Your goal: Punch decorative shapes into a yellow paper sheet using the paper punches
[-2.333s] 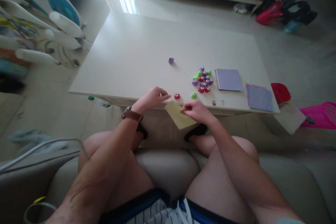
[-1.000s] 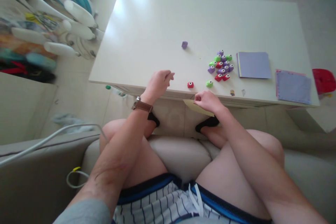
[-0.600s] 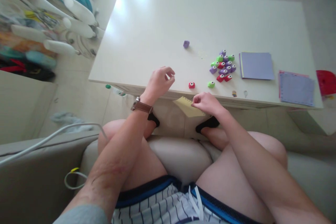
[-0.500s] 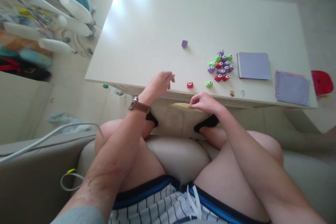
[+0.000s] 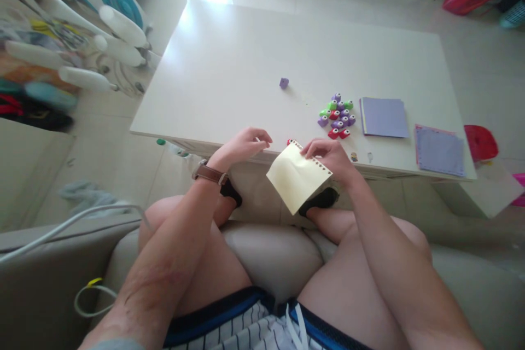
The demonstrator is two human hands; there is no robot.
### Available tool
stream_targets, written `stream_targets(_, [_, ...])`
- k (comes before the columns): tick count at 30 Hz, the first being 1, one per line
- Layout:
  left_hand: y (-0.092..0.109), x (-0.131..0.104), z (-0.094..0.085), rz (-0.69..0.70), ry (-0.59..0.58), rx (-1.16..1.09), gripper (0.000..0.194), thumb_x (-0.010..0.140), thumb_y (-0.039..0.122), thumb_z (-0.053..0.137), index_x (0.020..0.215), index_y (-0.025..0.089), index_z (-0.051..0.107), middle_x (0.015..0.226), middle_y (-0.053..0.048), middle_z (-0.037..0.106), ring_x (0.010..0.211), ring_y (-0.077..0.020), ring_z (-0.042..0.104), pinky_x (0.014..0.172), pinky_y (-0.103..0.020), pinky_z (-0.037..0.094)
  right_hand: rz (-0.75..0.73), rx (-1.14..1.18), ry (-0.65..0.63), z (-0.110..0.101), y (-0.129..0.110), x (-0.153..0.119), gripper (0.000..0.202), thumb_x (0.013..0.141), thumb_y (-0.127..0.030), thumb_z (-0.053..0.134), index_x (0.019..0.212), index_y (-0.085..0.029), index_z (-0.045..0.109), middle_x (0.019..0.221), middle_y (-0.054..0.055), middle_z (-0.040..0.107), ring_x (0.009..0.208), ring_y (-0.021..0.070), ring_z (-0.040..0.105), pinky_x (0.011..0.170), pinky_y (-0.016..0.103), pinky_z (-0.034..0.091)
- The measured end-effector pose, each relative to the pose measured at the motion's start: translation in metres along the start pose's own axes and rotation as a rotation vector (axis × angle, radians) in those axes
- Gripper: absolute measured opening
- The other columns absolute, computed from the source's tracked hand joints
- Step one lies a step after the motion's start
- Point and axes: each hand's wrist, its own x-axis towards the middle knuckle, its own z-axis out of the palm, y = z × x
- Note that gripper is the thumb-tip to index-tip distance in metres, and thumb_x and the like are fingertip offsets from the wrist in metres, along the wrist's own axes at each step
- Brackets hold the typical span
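A pale yellow sheet of paper [image 5: 297, 178] hangs from my right hand [image 5: 328, 157], pinched at its upper edge. Small dark holes or marks run along that edge. My left hand [image 5: 246, 145] is over the table's near edge, fingers loosely bent and apart, with nothing visible in them. Between the hands, a small red piece with a white eye [image 5: 290, 142] is partly hidden by the paper. Beyond my right hand lies a cluster of small purple, green and red pieces with white eyes [image 5: 337, 115].
On the white table [image 5: 229, 65] are a lone purple piece [image 5: 284, 83], a stack of purple paper [image 5: 384, 117], another paper pile with notched edges [image 5: 439, 150], and two tiny flat items, including a sticker-like figure [image 5: 354, 157]. A red stool [image 5: 480, 141] stands at the right.
My right hand has raised and turned the yellow paper so its face shows, now covering the green piece near the table edge. My left hand stays near the edge. The view has shifted.
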Motion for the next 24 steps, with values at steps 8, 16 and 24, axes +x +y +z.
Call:
stream_targets(8, [0.006,-0.002,0.003,-0.02,-0.14,-0.295,0.039,0.084,0.052,0.07,0.102,0.018,0.079,0.112,-0.008,0.079,0.106,-0.0241,0.071,0.089,-0.033,0.056,-0.052,0.272,0.133,-0.009,-0.004,0.002,0.049,0.053,-0.062,0.098,0.064,-0.023,0.071,0.088,0.008,0.073,0.08,0.02,0.066,0.077,0.036,0.055])
stream_targets(16, [0.009,-0.004,0.006,-0.084,-0.177,-0.37,0.038,0.071,0.053,0.085,0.08,0.019,0.072,0.081,-0.004,0.073,0.077,-0.0185,0.067,0.069,-0.03,0.054,-0.01,0.262,0.175,-0.007,-0.013,0.002,0.053,0.045,-0.066,0.099,0.062,-0.024,0.069,0.092,0.007,0.071,0.086,0.0233,0.067,0.082,0.041,0.058])
stream_targets(24, [0.004,-0.002,0.003,-0.056,-0.176,-0.33,0.037,0.071,0.054,0.083,0.076,0.02,0.068,0.079,-0.004,0.071,0.075,-0.018,0.065,0.067,-0.029,0.052,0.149,0.206,0.241,-0.011,-0.003,0.003,0.051,0.062,-0.069,0.09,0.074,-0.024,0.069,0.071,0.001,0.066,0.063,0.0164,0.06,0.059,0.03,0.052])
